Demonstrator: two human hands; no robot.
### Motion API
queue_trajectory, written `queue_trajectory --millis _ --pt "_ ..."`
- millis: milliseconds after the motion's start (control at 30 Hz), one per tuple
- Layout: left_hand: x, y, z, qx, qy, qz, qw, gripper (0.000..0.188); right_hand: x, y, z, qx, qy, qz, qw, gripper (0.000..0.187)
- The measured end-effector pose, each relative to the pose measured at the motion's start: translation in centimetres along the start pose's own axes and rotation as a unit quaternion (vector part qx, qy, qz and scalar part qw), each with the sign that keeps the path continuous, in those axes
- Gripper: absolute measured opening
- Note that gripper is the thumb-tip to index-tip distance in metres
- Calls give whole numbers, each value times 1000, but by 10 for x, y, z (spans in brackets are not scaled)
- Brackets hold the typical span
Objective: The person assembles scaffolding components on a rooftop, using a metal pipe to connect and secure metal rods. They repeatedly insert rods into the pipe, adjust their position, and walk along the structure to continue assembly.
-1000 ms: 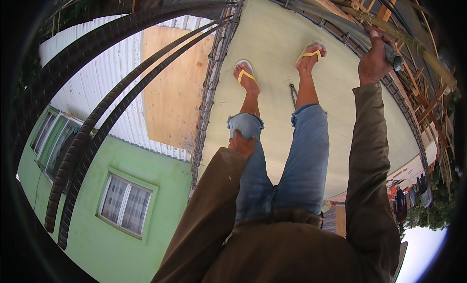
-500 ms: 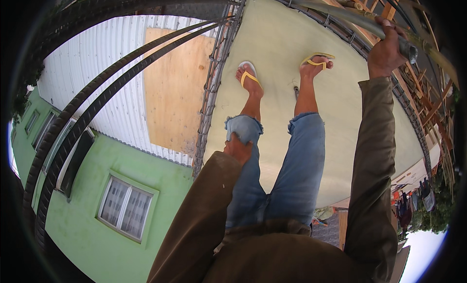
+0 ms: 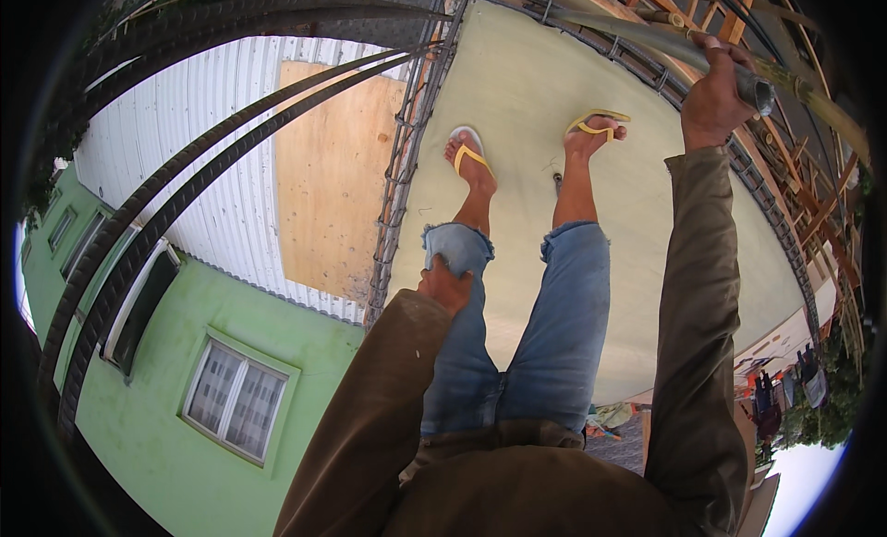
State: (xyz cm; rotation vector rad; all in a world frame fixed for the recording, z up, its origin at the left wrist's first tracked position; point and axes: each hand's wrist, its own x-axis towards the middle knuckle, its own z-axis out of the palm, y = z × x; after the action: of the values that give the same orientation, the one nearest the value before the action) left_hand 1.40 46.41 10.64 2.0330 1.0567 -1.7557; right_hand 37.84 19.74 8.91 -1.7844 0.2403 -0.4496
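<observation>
My right hand (image 3: 716,103) is wrapped around a long grey metal pipe (image 3: 637,34), close to its hollow near end. The pipe runs away toward the upper middle of the view, past the slab edge. Low on my left side, my left hand (image 3: 447,286) presses against the left leg of my blue jeans (image 3: 462,244) at the knee. Its fingers look curled on the cloth, partly hidden. Both feet, in yellow-strapped flip-flops (image 3: 469,156), stand apart on a pale flat slab (image 3: 517,66).
Tied rebar cages (image 3: 397,168) line the slab's left and far right edges. Long bent rebars (image 3: 185,181) arch across the left. Beyond lie white corrugated roofing (image 3: 185,121), a plywood sheet (image 3: 333,177) and a green house (image 3: 157,398). Bamboo and timber pieces (image 3: 818,186) are at the right.
My right hand and the pipe have shifted slightly left and away from me, and the pipe's hollow end shows more. My left hand stays at the knee. The whole view has tilted slightly.
</observation>
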Motion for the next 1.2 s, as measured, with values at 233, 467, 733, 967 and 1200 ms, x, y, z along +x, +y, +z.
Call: queue_trajectory --millis 233,467,733,967,1200 --pt "-1 4 5 -7 8 -10 1000 86 0 1 -1 -10 -6 21 1000 10" --pt "0 8 10 -15 9 -21 1000 87 -2 1 -1 24 -8 36 999 10" --pt "0 15 11 -3 11 -24 1000 87 -1 -1 -1 20 -20 35 999 8" --pt "-2 25 6 11 -5 -31 999 86 -2 -8 2 42 -45 35 998 7" --pt "0 22 16 5 20 -4 1000 81 -2 -7 -1 23 -59 49 997 6"
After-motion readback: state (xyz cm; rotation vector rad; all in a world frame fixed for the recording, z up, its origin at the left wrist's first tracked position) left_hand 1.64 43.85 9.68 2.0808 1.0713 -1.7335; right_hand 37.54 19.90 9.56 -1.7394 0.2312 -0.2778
